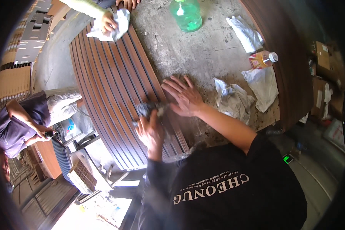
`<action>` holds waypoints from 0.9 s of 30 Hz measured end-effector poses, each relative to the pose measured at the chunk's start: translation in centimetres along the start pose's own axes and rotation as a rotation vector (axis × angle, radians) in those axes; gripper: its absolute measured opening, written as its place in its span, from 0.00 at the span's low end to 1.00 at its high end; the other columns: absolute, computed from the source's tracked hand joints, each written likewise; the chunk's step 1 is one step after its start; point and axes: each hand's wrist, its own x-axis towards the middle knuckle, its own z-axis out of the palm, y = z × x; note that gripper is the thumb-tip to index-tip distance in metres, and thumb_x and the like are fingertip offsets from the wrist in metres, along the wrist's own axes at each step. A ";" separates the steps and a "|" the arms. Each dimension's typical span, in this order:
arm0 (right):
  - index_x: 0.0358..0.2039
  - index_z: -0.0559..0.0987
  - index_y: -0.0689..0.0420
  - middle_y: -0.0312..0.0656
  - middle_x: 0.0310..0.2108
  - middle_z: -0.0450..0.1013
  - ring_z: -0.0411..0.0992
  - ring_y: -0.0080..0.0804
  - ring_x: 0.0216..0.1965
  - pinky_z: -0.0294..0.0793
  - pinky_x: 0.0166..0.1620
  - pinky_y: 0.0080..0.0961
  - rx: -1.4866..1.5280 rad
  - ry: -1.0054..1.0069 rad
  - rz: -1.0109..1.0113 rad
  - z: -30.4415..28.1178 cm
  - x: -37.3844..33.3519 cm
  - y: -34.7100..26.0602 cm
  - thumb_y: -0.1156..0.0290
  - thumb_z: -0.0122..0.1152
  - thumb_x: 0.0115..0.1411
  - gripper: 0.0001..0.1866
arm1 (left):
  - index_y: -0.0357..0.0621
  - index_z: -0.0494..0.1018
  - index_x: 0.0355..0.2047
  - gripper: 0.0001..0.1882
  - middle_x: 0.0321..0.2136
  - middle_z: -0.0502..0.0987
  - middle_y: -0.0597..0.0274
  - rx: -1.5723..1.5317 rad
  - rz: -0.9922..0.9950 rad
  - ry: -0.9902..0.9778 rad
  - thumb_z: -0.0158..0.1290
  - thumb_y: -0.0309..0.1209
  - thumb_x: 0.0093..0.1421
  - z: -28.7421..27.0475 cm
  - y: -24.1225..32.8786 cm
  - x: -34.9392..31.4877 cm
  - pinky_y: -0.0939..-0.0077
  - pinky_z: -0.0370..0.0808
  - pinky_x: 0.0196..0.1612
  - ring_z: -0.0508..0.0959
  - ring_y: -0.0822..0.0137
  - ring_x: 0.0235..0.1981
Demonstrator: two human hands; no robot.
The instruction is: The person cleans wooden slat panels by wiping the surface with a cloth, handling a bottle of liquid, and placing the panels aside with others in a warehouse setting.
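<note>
A brown ribbed wood-look panel (115,76) lies lengthwise on the worktable. My left hand (151,132) is closed round a small dark grey thing (151,109) over the panel's slats. Motion blurs that thing, so its kind does not show. Just to the right, my right hand (186,97) rests palm down with fingers spread at the panel's right edge, holding nothing. At the far end another person's hand (108,23) presses a white cloth (120,25) on the same panel. A further hand (128,4) is at the top edge.
On the worktable (207,50) stand a clear jug of green liquid (187,17) and a small drink bottle (262,60) lying tilted. Crumpled whitish cloths (234,97) lie at the right, near a dark brown board (287,76). Another person (25,122) stands at the left.
</note>
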 end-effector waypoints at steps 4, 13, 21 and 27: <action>0.66 0.54 0.52 0.41 0.70 0.42 0.35 0.44 0.70 0.37 0.66 0.58 -0.099 -0.081 0.050 -1.1 0.2 -1.7 0.44 0.46 0.58 0.41 | 0.56 0.80 0.37 0.14 0.25 0.71 0.56 -0.036 -0.065 -0.008 0.52 0.29 0.49 -1.5 0.3 -2.2 0.61 0.67 0.29 0.74 0.55 0.26; 0.65 0.57 0.54 0.43 0.69 0.41 0.33 0.46 0.70 0.35 0.65 0.60 0.050 -0.063 0.013 -0.2 0.7 -2.4 0.45 0.50 0.58 0.40 | 0.56 0.78 0.39 0.12 0.30 0.72 0.55 0.080 -0.010 0.137 0.49 0.33 0.55 2.7 -4.2 15.0 0.58 0.71 0.37 0.76 0.54 0.33; 0.65 0.57 0.54 0.43 0.70 0.41 0.35 0.46 0.70 0.36 0.65 0.62 0.106 -0.135 0.076 -1.6 0.1 -1.5 0.45 0.56 0.54 0.43 | 0.50 0.79 0.36 0.12 0.26 0.72 0.52 -0.011 0.022 0.075 0.52 0.29 0.51 1.2 -2.0 9.0 0.58 0.72 0.29 0.76 0.49 0.26; 0.65 0.56 0.53 0.42 0.69 0.42 0.35 0.45 0.70 0.39 0.65 0.60 0.161 -0.130 0.042 -1.0 1.7 -2.8 0.46 0.57 0.55 0.42 | 0.53 0.79 0.35 0.09 0.28 0.74 0.54 0.079 0.104 0.242 0.52 0.30 0.54 3.2 -6.5 19.7 0.58 0.73 0.29 0.77 0.51 0.26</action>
